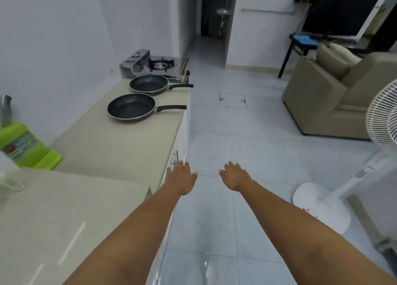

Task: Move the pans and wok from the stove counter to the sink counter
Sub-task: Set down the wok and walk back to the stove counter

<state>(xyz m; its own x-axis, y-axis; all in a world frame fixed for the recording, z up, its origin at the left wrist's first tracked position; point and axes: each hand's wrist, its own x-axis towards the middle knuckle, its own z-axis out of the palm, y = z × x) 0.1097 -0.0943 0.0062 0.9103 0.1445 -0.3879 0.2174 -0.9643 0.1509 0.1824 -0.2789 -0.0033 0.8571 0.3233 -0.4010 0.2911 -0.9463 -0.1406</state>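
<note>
Two black frying pans lie on the beige counter (120, 143) along the left wall, their handles pointing right over the counter edge. The nearer pan (131, 107) sits in front of the farther pan (148, 84), which lies beside the gas stove (160, 65). No wok is in view. My left hand (181, 177) is stretched forward, palm down, fingers apart, by the counter's front edge and well short of the pans. My right hand (235, 176) hovers over the floor, open and holding nothing.
A green cutting board (28, 147) and a metal bottle (5, 111) stand at the counter's left end. A clear cup (8, 180) rests on the nearer counter. A beige sofa (335, 96), a white standing fan (384, 121) and a television (339, 14) fill the right side.
</note>
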